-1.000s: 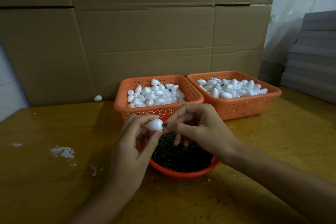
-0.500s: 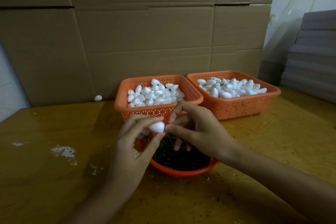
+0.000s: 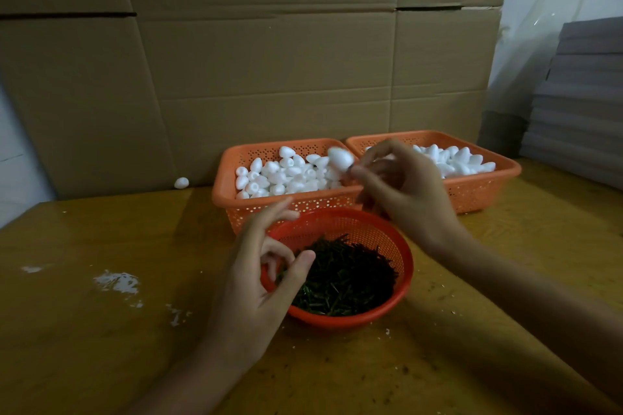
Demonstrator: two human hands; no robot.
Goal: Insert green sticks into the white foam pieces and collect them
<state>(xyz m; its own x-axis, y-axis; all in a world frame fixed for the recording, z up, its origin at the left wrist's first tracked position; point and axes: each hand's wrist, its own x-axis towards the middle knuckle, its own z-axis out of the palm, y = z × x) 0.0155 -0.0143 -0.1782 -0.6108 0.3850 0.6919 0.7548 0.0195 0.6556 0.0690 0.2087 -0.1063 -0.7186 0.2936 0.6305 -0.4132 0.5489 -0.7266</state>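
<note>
My right hand [image 3: 404,189] pinches a white foam piece [image 3: 339,159] over the left basket's [image 3: 220,178] far corner. My left hand [image 3: 256,280] hangs loosely curled and empty over the bowl [image 3: 407,266] of green sticks [image 3: 347,276]. With so light a fingertip hold, the piece could drop and bounce onto the desk [image 3: 101,347].

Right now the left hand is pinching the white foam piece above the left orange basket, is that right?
No, it is the right hand that pinches the white foam piece above the left orange basket. The head view shows the left hand holding no foam, lower down over the round bowl of green sticks.
</note>
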